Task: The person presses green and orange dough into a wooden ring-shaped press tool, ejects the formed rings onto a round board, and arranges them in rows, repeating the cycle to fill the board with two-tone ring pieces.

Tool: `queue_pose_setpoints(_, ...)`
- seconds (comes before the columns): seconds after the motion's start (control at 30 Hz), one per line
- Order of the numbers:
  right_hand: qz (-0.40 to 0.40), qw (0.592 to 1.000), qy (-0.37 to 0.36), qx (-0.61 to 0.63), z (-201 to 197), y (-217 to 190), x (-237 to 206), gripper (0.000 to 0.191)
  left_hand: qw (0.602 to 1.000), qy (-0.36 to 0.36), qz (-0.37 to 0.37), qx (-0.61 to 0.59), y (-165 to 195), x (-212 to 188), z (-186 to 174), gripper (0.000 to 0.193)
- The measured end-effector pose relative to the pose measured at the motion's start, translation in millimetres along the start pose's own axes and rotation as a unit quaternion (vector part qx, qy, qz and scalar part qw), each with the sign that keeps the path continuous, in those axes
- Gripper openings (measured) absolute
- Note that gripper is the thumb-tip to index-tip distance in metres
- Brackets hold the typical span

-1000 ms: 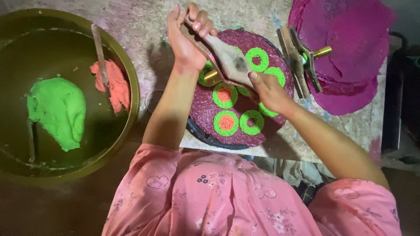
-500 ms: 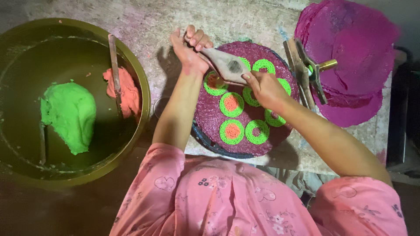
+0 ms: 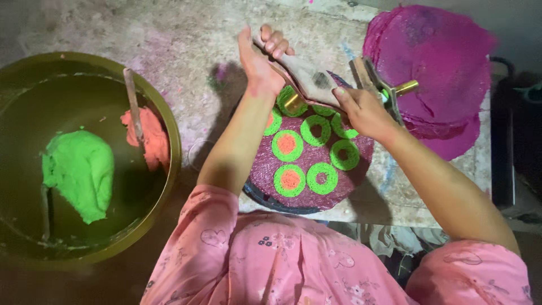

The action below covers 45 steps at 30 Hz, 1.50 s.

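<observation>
Far left of the fingers, a green basin (image 3: pixel 164 113) holds green dough (image 3: pixel 79 172) and orange dough (image 3: pixel 149 135), its left rim cut off. The left hand (image 3: pixel 259 65) and right hand (image 3: pixel 361 110) both clamp a wooden press (image 3: pixel 307 79) above the purple mat (image 3: pixel 350 169) on the worktop (image 3: pixel 169 34). The press's brass nozzle (image 3: pixel 293 103) is partly hidden, and the rings beneath it are blurred.

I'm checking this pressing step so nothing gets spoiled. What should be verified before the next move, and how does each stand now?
1. Left hand grips the far end of the wooden press: ok.
2. Right hand holds the near end of the press: ok.
3. Brass nozzle is over the woven mat: ok.
4. Free space on the mat for another ring: ok, a gap shows at the near right.
5. Dough left inside the press: cannot tell.
6. Green dough and orange dough ready in the basin: ok.
</observation>
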State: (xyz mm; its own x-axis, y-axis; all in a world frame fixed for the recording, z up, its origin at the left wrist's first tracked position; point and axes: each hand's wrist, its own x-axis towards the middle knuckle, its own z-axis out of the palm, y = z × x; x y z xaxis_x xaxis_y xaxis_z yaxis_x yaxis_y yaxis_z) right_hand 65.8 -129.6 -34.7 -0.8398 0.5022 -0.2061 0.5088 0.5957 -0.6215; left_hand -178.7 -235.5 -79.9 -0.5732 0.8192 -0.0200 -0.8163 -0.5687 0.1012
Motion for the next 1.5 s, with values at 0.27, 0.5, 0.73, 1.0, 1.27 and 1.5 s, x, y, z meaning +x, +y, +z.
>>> queue_pose_setpoints(0.27,-0.007,0.994,0.09,-0.068,31,-14,10,0.056,0.999,0.028,-0.004,-0.017,-4,30,-37,0.048)
queue_pose_setpoints(0.5,0.041,0.988,0.059,-0.139,14,-14,17,0.056,0.992,0.118,0.051,0.009,-18,35,-29,0.047)
queue_pose_setpoints(0.73,-0.105,0.988,0.114,-0.009,29,1,23,0.056,0.988,0.022,-0.009,0.152,0,26,-45,0.063)
queue_pose_setpoints(1.0,-0.079,0.974,0.202,0.062,51,36,35,0.054,0.807,0.138,-0.222,0.529,2,-23,-81,0.09)
queue_pose_setpoints(1.27,-0.047,0.894,0.37,0.248,72,111,-44,0.031,0.433,-0.034,0.131,0.891,27,-85,-64,0.055)
queue_pose_setpoints(1.5,0.193,0.859,0.465,-0.092,99,175,-220,0.041,0.506,-0.093,0.113,0.85,-37,-71,-22,0.029)
